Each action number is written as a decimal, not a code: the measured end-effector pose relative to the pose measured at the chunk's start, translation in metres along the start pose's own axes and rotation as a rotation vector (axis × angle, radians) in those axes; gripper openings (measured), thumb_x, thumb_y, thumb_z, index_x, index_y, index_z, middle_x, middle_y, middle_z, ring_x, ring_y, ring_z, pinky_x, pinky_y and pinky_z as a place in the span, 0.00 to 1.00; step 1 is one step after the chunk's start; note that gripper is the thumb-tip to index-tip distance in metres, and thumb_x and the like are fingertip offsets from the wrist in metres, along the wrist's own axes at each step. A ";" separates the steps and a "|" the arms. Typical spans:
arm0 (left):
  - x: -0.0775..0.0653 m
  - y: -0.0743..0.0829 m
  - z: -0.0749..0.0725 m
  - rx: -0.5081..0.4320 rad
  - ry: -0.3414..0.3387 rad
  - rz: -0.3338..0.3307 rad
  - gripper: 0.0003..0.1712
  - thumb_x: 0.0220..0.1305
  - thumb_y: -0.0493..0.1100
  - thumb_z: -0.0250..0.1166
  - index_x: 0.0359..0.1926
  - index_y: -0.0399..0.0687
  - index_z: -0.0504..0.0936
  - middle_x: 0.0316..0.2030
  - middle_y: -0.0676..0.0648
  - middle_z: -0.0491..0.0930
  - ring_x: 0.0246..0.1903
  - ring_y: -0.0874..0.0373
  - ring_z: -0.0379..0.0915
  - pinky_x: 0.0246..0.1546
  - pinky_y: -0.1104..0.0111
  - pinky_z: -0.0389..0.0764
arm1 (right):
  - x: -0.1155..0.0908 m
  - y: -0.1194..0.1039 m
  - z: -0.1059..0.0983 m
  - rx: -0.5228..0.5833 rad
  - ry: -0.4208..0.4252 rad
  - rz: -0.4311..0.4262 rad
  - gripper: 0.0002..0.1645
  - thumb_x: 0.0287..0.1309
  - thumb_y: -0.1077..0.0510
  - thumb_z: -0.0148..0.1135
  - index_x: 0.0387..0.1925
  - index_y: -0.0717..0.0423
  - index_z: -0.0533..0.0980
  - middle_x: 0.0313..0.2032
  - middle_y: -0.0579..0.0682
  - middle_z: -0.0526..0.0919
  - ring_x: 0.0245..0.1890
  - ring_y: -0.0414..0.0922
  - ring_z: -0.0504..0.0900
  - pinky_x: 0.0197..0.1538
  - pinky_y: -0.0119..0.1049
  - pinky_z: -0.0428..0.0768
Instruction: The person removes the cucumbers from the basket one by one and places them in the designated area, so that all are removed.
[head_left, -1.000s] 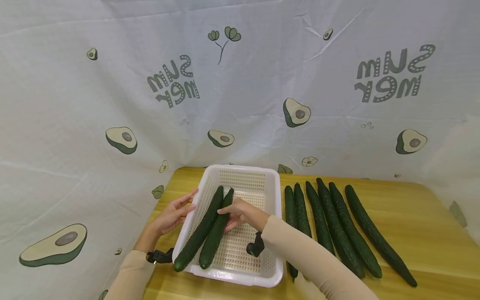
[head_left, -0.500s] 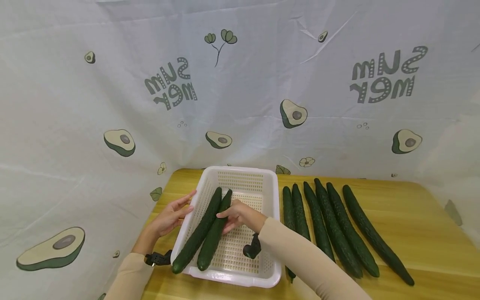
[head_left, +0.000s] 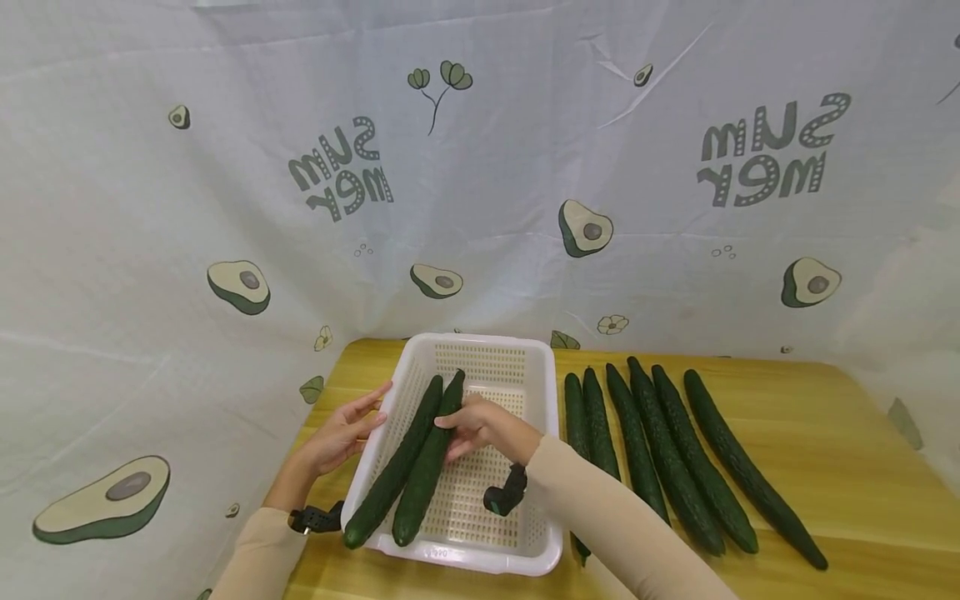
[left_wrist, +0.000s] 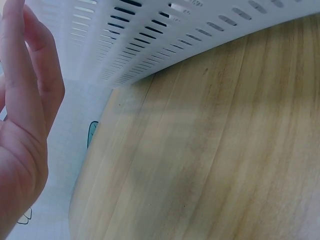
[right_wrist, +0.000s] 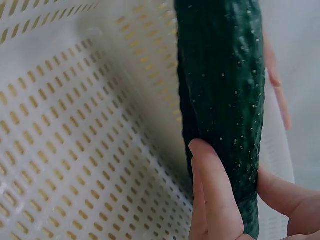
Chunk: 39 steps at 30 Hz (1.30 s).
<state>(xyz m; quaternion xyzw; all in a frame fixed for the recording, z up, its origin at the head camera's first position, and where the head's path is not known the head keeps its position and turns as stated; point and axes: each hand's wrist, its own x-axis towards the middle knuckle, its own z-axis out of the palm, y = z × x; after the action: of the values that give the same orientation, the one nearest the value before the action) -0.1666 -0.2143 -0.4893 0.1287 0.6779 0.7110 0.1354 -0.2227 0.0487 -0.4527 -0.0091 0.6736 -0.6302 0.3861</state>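
In the head view, a white perforated plastic basket (head_left: pixel 546 467) holds two long dark green cucumbers lying slantwise on its left side. My right hand (head_left: pixel 480 429) reaches into it and grips the right-hand cucumber (head_left: pixel 422 485), thumb on one side and fingers on the other. The right wrist view shows this bumpy cucumber (right_wrist: pixel 222 85) up close between thumb and fingers, over the slotted floor. Left of it, the other cucumber (head_left: pixel 395 475) leans over the near left rim. My left hand (head_left: pixel 341 435) touches the basket's left rim from outside, fingers extended; in the left wrist view its fingers (left_wrist: pixel 22 65) are by the slotted wall.
Several cucumbers (head_left: pixel 675 458) lie side by side on the wooden table (head_left: pixel 817 433), right of the basket; my right forearm crosses over some of them. A white cloth (head_left: pixel 510 167) printed with avocados hangs behind the table and along its left side.
The gripped cucumber has shifted slightly, its far tip now farther up along the basket, with my right hand still on it. My left hand stays at the rim. The head view has drifted slightly.
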 end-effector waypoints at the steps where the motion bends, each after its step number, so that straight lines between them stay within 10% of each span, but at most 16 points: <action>1: 0.000 0.000 0.000 0.002 -0.001 0.001 0.34 0.78 0.36 0.51 0.79 0.49 0.50 0.54 0.43 0.66 0.45 0.53 0.81 0.42 0.56 0.86 | -0.001 0.000 0.000 -0.004 -0.003 -0.011 0.18 0.67 0.67 0.61 0.56 0.71 0.73 0.38 0.70 0.84 0.44 0.68 0.83 0.46 0.55 0.82; 14: 0.000 0.000 0.000 -0.011 -0.007 0.014 0.34 0.78 0.35 0.50 0.79 0.49 0.50 0.54 0.43 0.67 0.46 0.54 0.81 0.42 0.57 0.86 | -0.022 -0.024 -0.016 0.052 0.011 -0.101 0.46 0.67 0.64 0.63 0.75 0.63 0.45 0.49 0.71 0.72 0.42 0.64 0.83 0.38 0.47 0.87; 30: 0.002 -0.002 -0.003 -0.001 -0.007 0.013 0.35 0.77 0.35 0.52 0.79 0.49 0.51 0.53 0.42 0.68 0.46 0.53 0.81 0.42 0.55 0.85 | -0.047 -0.041 -0.051 0.059 -0.070 -0.192 0.25 0.73 0.62 0.55 0.64 0.72 0.62 0.45 0.64 0.75 0.36 0.54 0.85 0.40 0.43 0.87; 39: 0.001 -0.001 -0.002 0.006 -0.016 0.014 0.34 0.78 0.34 0.51 0.79 0.49 0.51 0.54 0.42 0.68 0.47 0.53 0.81 0.43 0.55 0.85 | -0.061 -0.040 -0.078 0.057 -0.062 -0.246 0.40 0.74 0.61 0.52 0.74 0.74 0.44 0.63 0.76 0.62 0.45 0.57 0.84 0.42 0.41 0.87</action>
<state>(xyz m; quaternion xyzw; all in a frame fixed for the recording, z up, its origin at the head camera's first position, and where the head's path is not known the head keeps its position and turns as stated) -0.1683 -0.2157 -0.4909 0.1397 0.6779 0.7089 0.1356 -0.2402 0.1369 -0.3943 -0.1001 0.6371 -0.6910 0.3265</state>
